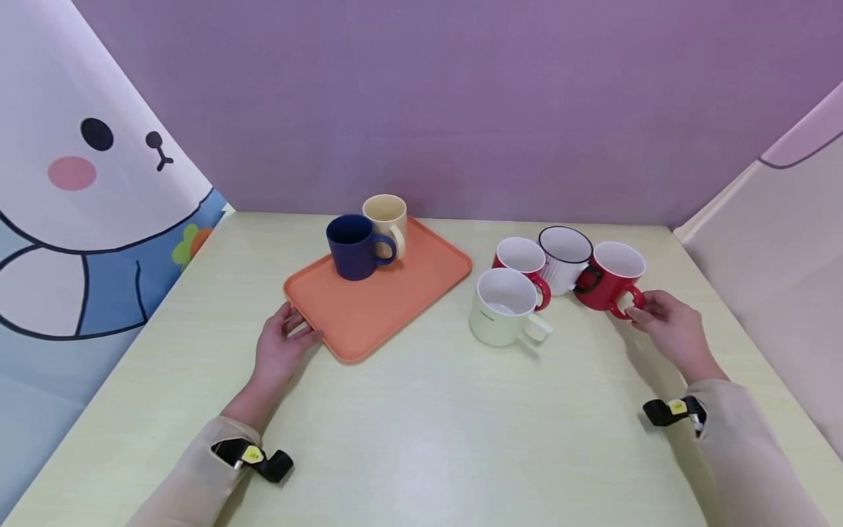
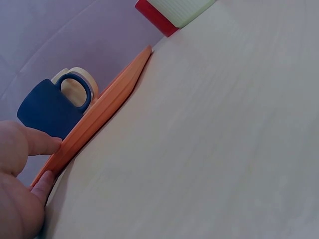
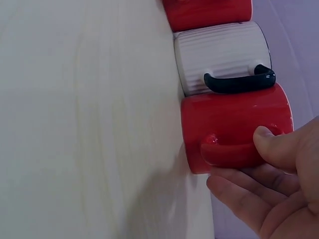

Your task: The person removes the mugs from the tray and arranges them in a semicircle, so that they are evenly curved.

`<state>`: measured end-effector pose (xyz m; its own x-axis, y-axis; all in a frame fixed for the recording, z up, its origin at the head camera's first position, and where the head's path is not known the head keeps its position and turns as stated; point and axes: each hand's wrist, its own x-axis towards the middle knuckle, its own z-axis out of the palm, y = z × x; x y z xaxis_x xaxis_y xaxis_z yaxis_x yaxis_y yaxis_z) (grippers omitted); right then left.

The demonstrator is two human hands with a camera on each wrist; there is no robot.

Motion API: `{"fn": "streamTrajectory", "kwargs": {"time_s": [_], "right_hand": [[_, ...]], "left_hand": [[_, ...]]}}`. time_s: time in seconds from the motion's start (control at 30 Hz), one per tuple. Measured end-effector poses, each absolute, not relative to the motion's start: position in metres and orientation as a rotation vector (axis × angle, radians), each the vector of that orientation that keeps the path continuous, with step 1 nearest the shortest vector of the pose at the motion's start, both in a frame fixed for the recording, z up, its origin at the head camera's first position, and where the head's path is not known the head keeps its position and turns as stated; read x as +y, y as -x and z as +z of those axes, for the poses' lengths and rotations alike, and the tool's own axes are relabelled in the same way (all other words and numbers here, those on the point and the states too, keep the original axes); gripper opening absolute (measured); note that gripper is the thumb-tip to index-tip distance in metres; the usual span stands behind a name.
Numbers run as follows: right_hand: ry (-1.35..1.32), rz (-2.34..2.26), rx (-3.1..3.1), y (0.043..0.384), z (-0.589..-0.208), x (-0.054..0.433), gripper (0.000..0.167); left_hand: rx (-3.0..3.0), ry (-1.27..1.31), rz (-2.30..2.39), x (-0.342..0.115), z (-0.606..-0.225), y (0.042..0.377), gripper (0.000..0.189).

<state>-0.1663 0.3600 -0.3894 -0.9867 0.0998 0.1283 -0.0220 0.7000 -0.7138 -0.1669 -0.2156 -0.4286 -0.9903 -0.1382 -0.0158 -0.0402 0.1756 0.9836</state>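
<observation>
My left hand (image 1: 279,348) holds the near left edge of an orange tray (image 1: 369,318), with one digit at its rim and another lower down in the left wrist view. On the tray stand a dark blue mug (image 1: 352,252) and, behind it, a cream mug (image 1: 385,208). My right hand (image 1: 675,329) grips the handle of a red mug (image 3: 234,117), thumb on the handle's outside. That mug stands upright beside a ribbed white mug (image 3: 219,52) with a black handle. The fingertips behind the handle are partly hidden.
Left of the white mug is another red mug (image 1: 520,252), partly covered by a pale green mug (image 1: 500,315) in front. All stand on a light wood table (image 1: 428,439). A purple backdrop (image 1: 461,110) rises behind the table, with printed cloth (image 1: 66,241) at the left.
</observation>
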Motion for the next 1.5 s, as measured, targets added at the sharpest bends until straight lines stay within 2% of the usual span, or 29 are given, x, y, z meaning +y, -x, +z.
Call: {"fn": "streamTrajectory", "kwargs": {"time_s": [0.27, 0.5, 0.77, 1.03, 1.2, 1.5], "right_hand": [[0.004, 1.194, -2.782, 0.167, -0.388, 0.366, 0.032], [-0.06, 0.925, -2.906, 0.169, -0.375, 0.371, 0.032], [0.036, 0.961, -2.813, 0.17, -0.351, 0.367, 0.039], [0.142, 0.949, -2.723, 0.175, -0.332, 0.347, 0.044], [0.063, 1.046, -2.625, 0.179, -0.325, 0.331, 0.038], [-0.02, 1.17, -2.582, 0.189, -0.31, 0.294, 0.035]], "left_hand": [[-2.354, -0.203, -1.97, -0.216, -0.427, 0.165, 0.078], [-2.327, -0.205, -2.009, -0.215, -0.427, 0.165, 0.082], [-2.269, -0.159, -2.0, -0.215, -0.431, 0.165, 0.082], [-2.352, -0.229, -1.974, -0.216, -0.43, 0.167, 0.08], [-2.356, -0.231, -1.969, -0.215, -0.43, 0.167, 0.08], [-2.365, -0.219, -1.969, -0.217, -0.431, 0.168, 0.081]]}}
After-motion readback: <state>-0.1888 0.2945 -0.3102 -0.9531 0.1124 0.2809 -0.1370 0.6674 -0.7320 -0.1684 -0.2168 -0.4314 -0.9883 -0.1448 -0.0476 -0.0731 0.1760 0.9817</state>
